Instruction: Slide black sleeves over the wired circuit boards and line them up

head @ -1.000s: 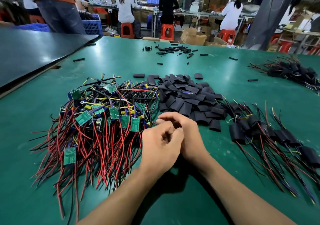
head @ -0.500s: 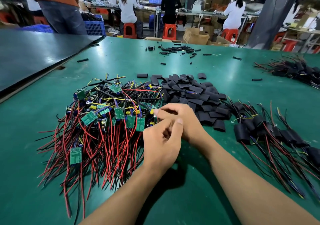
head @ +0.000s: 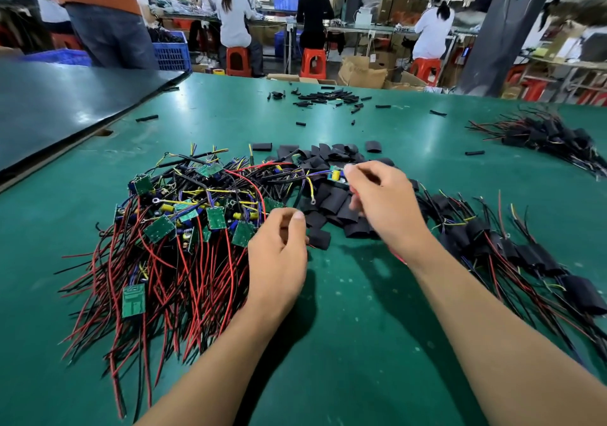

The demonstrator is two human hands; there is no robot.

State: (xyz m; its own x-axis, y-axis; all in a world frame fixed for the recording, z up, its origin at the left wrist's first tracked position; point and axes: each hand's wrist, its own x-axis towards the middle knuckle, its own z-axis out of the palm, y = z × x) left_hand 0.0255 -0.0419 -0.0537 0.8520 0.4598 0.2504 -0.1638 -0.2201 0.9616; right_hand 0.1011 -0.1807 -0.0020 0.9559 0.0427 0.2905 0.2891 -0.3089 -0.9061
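A wired circuit board (head: 335, 176) has been drawn from the tangled pile (head: 184, 228) at left and is pinched by the right grip (head: 384, 205) over the black sleeves (head: 341, 210), ready for sleeving; whether the curled left grip (head: 279, 255) holds anything cannot be told.

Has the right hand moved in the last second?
Yes. The right hand has parted from the left hand and reached farther out over the pile of black sleeves, pinching a wired circuit board.
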